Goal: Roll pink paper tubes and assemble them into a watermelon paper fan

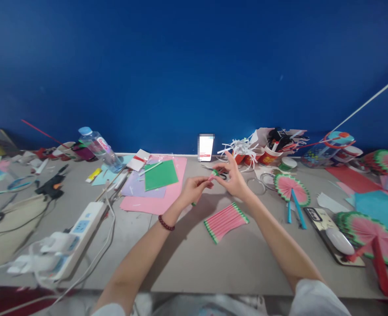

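My left hand and my right hand meet above the grey table. Together they pinch a narrow folded strip of pink paper with green ends. The left fingers are closed around its lower part. My right thumb and forefinger pinch its green tip, and the other right fingers are spread. A pleated pink paper sheet with green edges lies flat on the table just below my hands. A dark red bead bracelet is on my left wrist.
Pink, purple and green paper sheets lie at the left, with a water bottle, a black glue gun and a white power strip. Finished paper fans, a phone, cups and paper scraps crowd the right.
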`<action>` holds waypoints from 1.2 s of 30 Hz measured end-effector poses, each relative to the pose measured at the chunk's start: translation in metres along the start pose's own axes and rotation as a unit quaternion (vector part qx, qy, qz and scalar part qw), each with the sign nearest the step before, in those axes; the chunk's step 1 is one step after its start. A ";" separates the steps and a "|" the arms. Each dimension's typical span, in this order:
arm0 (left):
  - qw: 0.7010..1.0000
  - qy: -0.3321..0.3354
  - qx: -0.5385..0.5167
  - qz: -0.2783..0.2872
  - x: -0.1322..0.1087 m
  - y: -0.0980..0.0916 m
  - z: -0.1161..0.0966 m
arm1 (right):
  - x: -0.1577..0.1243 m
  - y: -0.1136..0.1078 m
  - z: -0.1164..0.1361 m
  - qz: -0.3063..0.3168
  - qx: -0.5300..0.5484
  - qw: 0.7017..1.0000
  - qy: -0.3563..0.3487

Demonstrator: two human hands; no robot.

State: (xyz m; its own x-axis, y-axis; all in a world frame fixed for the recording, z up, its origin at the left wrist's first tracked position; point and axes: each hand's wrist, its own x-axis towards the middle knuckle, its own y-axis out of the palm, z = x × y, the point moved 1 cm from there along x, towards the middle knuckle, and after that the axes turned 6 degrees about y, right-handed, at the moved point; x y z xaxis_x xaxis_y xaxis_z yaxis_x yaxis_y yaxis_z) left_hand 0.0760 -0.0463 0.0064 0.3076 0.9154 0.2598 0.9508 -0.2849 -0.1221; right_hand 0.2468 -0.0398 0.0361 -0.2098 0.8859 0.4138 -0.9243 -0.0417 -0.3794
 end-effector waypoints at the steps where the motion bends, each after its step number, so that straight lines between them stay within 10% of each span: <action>1: 0.999 -0.015 -0.047 0.006 0.000 0.002 -0.002 | 0.001 0.000 0.000 0.004 0.050 0.998 0.027; 11: 0.995 -0.025 -0.098 0.021 -0.001 0.006 -0.004 | 0.003 -0.006 -0.002 0.038 0.293 0.927 0.232; 23: 0.994 0.074 0.038 -0.069 -0.002 0.009 -0.013 | 0.000 0.005 0.003 -0.009 0.250 0.955 0.158; 36: 0.929 0.241 0.238 -0.149 -0.009 0.002 -0.021 | -0.005 0.013 0.015 -0.037 0.185 0.981 0.052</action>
State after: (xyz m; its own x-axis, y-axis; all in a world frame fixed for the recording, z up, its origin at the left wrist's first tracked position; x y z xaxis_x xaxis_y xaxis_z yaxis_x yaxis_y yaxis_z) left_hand 0.0758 -0.0608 0.0238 0.1235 0.6663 0.7354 0.9072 0.2245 -0.3557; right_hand 0.2315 -0.0518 0.0415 -0.1224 0.9345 0.3342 -0.9922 -0.1234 -0.0184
